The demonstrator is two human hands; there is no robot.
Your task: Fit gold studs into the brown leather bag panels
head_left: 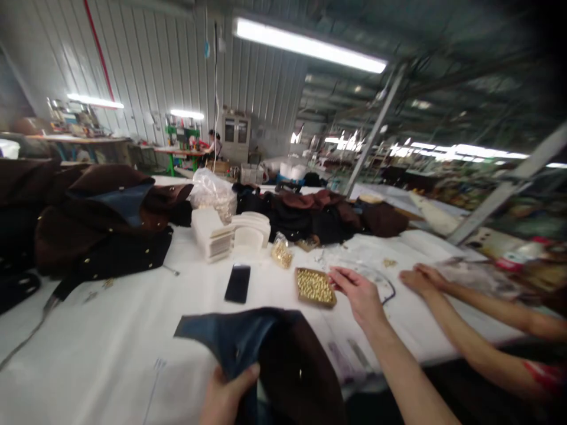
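Note:
My left hand (pixel 225 392) grips the edge of a dark blue and brown leather-like piece (pixel 295 354), thumb on top. The piece curves upward, and a small shiny spot shows on its dark side. Beside the right edge of a small box of gold-coloured studs (pixel 315 287) is my right hand (pixel 361 295), its thumb and fingertips pinched together. Whatever may be between those fingertips is too small to make out. A clear bag of similar gold pieces (pixel 282 252) lies just behind the box.
A black phone (pixel 238 283) lies left of the box on the white-covered table (pixel 110 348). Behind it stand stacks of white pieces (pixel 211 233). Dark studded pieces (pixel 106 218) are heaped at left. A co-worker's hands (pixel 419 278) rest on the table at right.

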